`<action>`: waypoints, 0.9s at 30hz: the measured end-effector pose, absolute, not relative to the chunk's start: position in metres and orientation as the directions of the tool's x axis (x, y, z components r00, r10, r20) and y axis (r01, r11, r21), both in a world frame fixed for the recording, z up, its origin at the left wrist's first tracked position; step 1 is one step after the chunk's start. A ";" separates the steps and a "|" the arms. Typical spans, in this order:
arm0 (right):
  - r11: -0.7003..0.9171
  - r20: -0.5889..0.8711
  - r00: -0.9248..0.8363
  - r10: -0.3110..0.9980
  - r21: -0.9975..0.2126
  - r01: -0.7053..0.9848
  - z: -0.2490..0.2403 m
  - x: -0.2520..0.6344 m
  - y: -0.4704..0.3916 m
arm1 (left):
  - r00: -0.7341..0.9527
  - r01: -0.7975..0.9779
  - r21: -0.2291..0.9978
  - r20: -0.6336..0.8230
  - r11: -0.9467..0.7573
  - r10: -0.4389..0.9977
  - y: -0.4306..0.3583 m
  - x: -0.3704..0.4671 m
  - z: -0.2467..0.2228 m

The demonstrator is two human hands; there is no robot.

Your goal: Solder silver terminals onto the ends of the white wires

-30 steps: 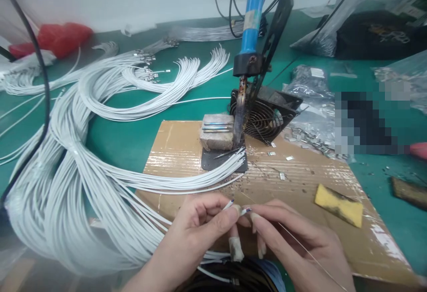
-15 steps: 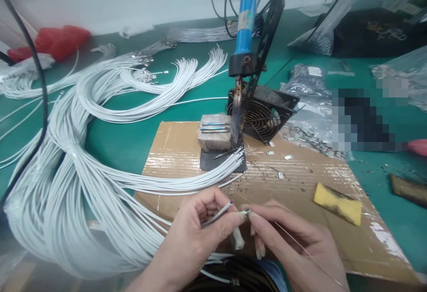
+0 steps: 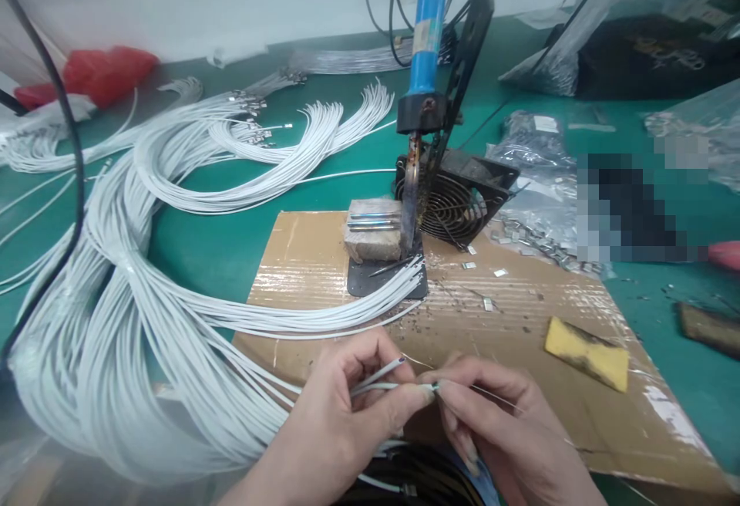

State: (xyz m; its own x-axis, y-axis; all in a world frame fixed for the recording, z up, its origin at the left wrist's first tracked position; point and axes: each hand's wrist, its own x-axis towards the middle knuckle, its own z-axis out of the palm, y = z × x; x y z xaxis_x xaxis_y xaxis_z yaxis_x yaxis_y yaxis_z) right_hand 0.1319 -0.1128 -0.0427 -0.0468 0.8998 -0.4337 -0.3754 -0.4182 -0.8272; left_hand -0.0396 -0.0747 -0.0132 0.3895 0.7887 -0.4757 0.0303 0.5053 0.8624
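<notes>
My left hand is closed, pinching a white cable near its end between thumb and forefinger. A second white cable passes between its fingers, with a dark tip pointing up and right. My right hand is closed in a pinch at the first cable's end, its fingertips almost touching the left thumb. A small dark green bit shows at that end. Through the right hand runs a thin silvery wire, probably solder. What lies exactly between the right fingertips is mostly hidden.
Ahead, a blue-handled soldering iron stands clamped tip-down beside a grey block and a black fan. Bundled white cables fill the left. Small metal connectors and a yellow sponge lie on the right of the cardboard.
Both hands have shifted slightly down, the pinched cable end a little right and down. The thin wire now lies at a different angle. A pale tip below the left thumb has become hidden.
</notes>
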 end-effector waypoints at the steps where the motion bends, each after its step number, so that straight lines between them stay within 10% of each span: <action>1: -0.426 -0.433 -0.064 0.899 -0.831 -0.357 -0.043 0.135 -0.112 | 0.401 0.049 0.863 -0.478 0.502 0.782 -0.075 -0.040 -0.013; 11: -0.078 -0.100 -0.091 0.991 -0.973 0.215 -0.035 0.154 -0.104 | 0.314 0.078 0.879 -0.469 0.469 0.826 -0.075 -0.037 -0.009; 22: -0.088 -0.097 0.262 0.960 -0.995 -0.045 -0.043 0.118 -0.107 | 0.177 0.160 0.936 -0.340 0.314 0.924 -0.081 -0.024 -0.012; 27: 0.076 0.135 0.410 0.902 -0.985 0.157 -0.046 0.096 -0.116 | 0.241 -0.064 0.900 -0.406 0.432 0.882 -0.079 -0.032 -0.021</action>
State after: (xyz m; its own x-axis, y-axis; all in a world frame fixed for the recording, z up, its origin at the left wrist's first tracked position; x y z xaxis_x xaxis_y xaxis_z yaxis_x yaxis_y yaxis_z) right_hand 0.0964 -0.1156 -0.0457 0.4102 0.9019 0.1353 0.1571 0.0762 -0.9846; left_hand -0.0320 -0.0787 -0.0211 0.2408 0.8815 -0.4061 -0.0644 0.4320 0.8996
